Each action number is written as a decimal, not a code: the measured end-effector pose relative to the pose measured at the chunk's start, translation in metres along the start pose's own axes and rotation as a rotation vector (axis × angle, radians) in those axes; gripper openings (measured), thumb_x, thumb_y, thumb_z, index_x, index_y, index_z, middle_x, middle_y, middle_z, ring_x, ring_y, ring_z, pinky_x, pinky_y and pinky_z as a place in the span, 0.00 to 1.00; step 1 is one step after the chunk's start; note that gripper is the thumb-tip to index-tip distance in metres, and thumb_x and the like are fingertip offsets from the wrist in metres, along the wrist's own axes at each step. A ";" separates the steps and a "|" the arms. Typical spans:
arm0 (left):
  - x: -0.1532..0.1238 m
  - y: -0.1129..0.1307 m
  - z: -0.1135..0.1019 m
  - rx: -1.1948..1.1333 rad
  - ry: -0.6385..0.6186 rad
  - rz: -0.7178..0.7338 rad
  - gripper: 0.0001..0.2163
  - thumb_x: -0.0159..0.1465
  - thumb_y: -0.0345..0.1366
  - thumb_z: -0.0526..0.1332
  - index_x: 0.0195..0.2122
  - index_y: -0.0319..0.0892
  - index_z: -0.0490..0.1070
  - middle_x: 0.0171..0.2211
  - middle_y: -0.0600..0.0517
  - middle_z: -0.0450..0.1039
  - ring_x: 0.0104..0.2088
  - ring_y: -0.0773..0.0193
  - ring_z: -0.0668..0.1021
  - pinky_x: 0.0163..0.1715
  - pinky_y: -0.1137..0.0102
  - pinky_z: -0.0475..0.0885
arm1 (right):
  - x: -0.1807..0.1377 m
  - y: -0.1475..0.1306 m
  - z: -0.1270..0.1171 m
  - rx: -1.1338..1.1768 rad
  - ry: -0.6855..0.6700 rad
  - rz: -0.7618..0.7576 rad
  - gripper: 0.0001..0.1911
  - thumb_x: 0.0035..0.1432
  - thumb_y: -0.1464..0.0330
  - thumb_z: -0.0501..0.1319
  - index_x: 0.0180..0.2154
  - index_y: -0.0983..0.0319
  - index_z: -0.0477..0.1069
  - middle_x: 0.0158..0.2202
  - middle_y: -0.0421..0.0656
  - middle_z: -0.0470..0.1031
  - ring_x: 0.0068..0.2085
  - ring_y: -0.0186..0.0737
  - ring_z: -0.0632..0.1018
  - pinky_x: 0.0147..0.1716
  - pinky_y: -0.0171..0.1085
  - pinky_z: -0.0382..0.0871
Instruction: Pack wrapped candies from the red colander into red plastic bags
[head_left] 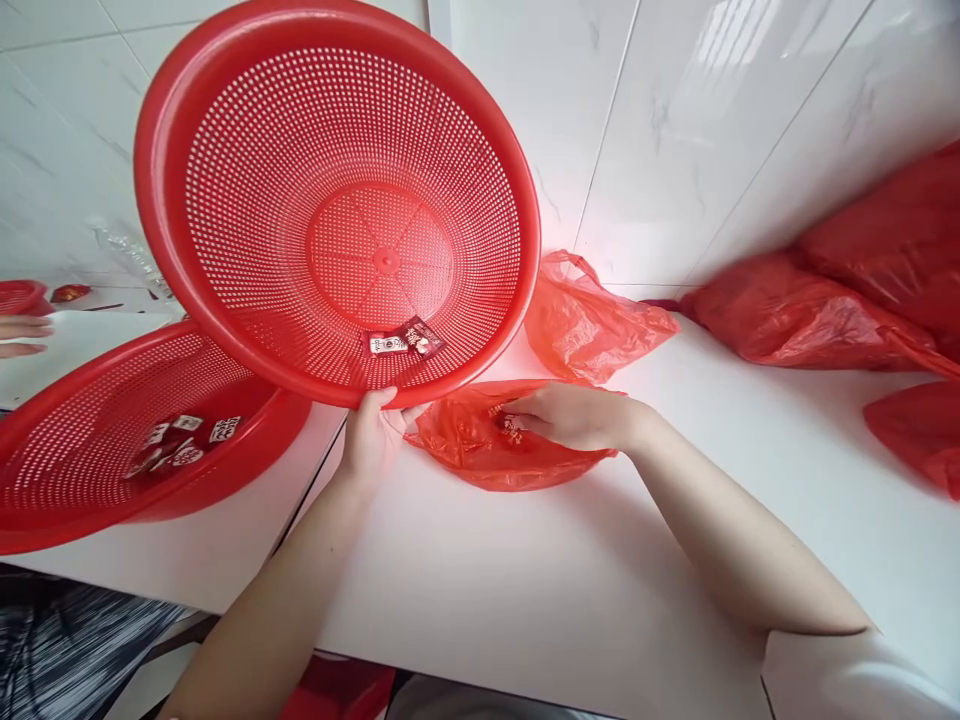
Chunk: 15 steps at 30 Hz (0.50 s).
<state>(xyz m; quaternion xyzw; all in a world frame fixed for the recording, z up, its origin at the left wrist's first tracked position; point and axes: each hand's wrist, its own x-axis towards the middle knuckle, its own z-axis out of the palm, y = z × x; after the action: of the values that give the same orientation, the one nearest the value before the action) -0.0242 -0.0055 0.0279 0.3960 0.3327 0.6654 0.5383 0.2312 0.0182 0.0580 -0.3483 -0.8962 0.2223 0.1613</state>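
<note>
My left hand [373,440] grips the near rim of a large red plastic mesh basket [262,200], thumb over the edge. The basket is tilted so that its inside faces me. Two small dark red printed packets [405,340] lie low inside it. Just to the right, my right hand [574,415] reaches into an open red plastic bag [480,465] on the table. Its fingers are bent together at some small items with pale print [512,430]; the fingertips are partly hidden, and what they hold I cannot make out.
A second red mesh basket [67,410] at left holds several small packets [187,455]. Behind my right hand sits another red bag [592,320]. Large red bags [810,310] fill the far right by the tiled wall [675,120]. Another person's hand [22,335] shows at the left edge.
</note>
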 end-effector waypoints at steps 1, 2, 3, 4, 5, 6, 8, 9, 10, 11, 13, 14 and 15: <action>-0.001 0.000 0.001 0.002 0.000 -0.005 0.17 0.59 0.30 0.57 0.50 0.48 0.68 0.49 0.50 0.75 0.55 0.53 0.73 0.47 0.58 0.75 | 0.000 -0.001 -0.001 0.011 -0.036 -0.017 0.13 0.63 0.68 0.55 0.36 0.55 0.79 0.30 0.40 0.79 0.29 0.39 0.77 0.30 0.37 0.68; -0.002 -0.001 0.002 0.004 0.001 -0.012 0.18 0.59 0.30 0.57 0.51 0.48 0.68 0.49 0.50 0.75 0.55 0.53 0.73 0.47 0.59 0.75 | -0.001 -0.003 -0.003 0.031 -0.051 -0.034 0.14 0.64 0.68 0.53 0.38 0.55 0.78 0.31 0.41 0.79 0.29 0.40 0.77 0.31 0.37 0.68; -0.004 -0.002 0.004 0.005 0.005 -0.022 0.18 0.59 0.30 0.57 0.51 0.49 0.68 0.49 0.50 0.75 0.54 0.53 0.73 0.47 0.59 0.75 | -0.001 -0.006 -0.005 0.052 -0.031 -0.052 0.14 0.65 0.68 0.52 0.40 0.56 0.77 0.32 0.41 0.79 0.30 0.40 0.77 0.32 0.37 0.69; -0.006 -0.003 0.006 0.002 0.011 -0.035 0.19 0.58 0.30 0.58 0.52 0.49 0.67 0.50 0.51 0.74 0.54 0.53 0.74 0.47 0.58 0.75 | 0.000 -0.010 -0.007 0.066 0.031 -0.070 0.14 0.65 0.68 0.51 0.41 0.57 0.76 0.33 0.42 0.79 0.31 0.39 0.77 0.33 0.37 0.69; -0.008 -0.005 0.008 -0.003 0.014 -0.052 0.20 0.58 0.30 0.58 0.52 0.49 0.66 0.50 0.51 0.74 0.53 0.53 0.74 0.46 0.58 0.75 | 0.000 -0.014 -0.009 0.076 0.107 -0.087 0.14 0.66 0.68 0.51 0.42 0.58 0.75 0.34 0.42 0.79 0.32 0.39 0.78 0.34 0.37 0.70; -0.011 -0.008 0.010 -0.009 0.014 -0.071 0.21 0.58 0.29 0.58 0.53 0.50 0.66 0.50 0.51 0.74 0.53 0.53 0.74 0.46 0.57 0.75 | 0.001 -0.017 -0.009 0.080 0.180 -0.105 0.14 0.66 0.68 0.51 0.43 0.59 0.75 0.36 0.42 0.79 0.33 0.39 0.78 0.35 0.37 0.70; -0.017 -0.013 0.016 -0.018 0.000 -0.112 0.22 0.58 0.29 0.58 0.54 0.49 0.65 0.50 0.50 0.74 0.53 0.53 0.75 0.47 0.56 0.75 | 0.004 -0.022 -0.006 0.065 0.275 -0.138 0.14 0.67 0.68 0.50 0.44 0.60 0.73 0.38 0.44 0.78 0.36 0.39 0.78 0.38 0.37 0.71; -0.021 -0.016 0.019 -0.021 -0.018 -0.137 0.22 0.59 0.29 0.58 0.55 0.49 0.65 0.50 0.50 0.75 0.53 0.52 0.74 0.48 0.55 0.74 | 0.005 -0.023 -0.003 0.043 0.293 -0.145 0.14 0.67 0.68 0.50 0.46 0.61 0.73 0.39 0.45 0.78 0.38 0.40 0.78 0.39 0.38 0.71; -0.024 -0.018 0.022 -0.022 -0.041 -0.165 0.21 0.59 0.29 0.58 0.55 0.48 0.65 0.50 0.50 0.75 0.53 0.52 0.74 0.48 0.54 0.74 | 0.007 -0.023 0.000 0.015 0.298 -0.145 0.14 0.67 0.68 0.51 0.47 0.61 0.72 0.42 0.46 0.78 0.40 0.42 0.78 0.41 0.39 0.71; -0.028 -0.021 0.024 -0.021 -0.065 -0.194 0.21 0.60 0.30 0.58 0.55 0.48 0.65 0.50 0.50 0.75 0.54 0.52 0.73 0.49 0.53 0.73 | 0.009 -0.022 0.004 -0.016 0.291 -0.141 0.15 0.66 0.68 0.51 0.49 0.61 0.71 0.45 0.47 0.77 0.43 0.43 0.78 0.43 0.40 0.71; -0.035 -0.024 0.027 -0.018 -0.118 -0.252 0.20 0.60 0.30 0.58 0.55 0.48 0.66 0.50 0.50 0.74 0.56 0.51 0.72 0.50 0.52 0.73 | 0.012 -0.017 0.013 -0.085 0.258 -0.128 0.17 0.66 0.69 0.51 0.54 0.62 0.68 0.52 0.51 0.73 0.51 0.47 0.76 0.49 0.44 0.70; -0.038 -0.025 0.027 -0.017 -0.146 -0.281 0.20 0.61 0.31 0.59 0.55 0.48 0.66 0.50 0.50 0.74 0.56 0.51 0.72 0.51 0.51 0.73 | 0.014 -0.014 0.017 -0.124 0.244 -0.123 0.19 0.66 0.69 0.51 0.56 0.63 0.66 0.56 0.52 0.71 0.55 0.49 0.73 0.53 0.47 0.67; -0.040 -0.026 0.028 -0.016 -0.174 -0.307 0.20 0.61 0.31 0.59 0.55 0.48 0.66 0.51 0.50 0.74 0.56 0.51 0.72 0.51 0.51 0.72 | 0.015 -0.011 0.021 -0.162 0.235 -0.119 0.21 0.66 0.69 0.52 0.58 0.65 0.64 0.59 0.54 0.67 0.59 0.51 0.69 0.57 0.51 0.63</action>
<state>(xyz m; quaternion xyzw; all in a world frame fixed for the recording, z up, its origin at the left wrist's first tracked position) 0.0164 -0.0388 0.0111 0.3923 0.3364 0.5411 0.6634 0.2051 0.0159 0.0481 -0.3301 -0.9052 0.0970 0.2496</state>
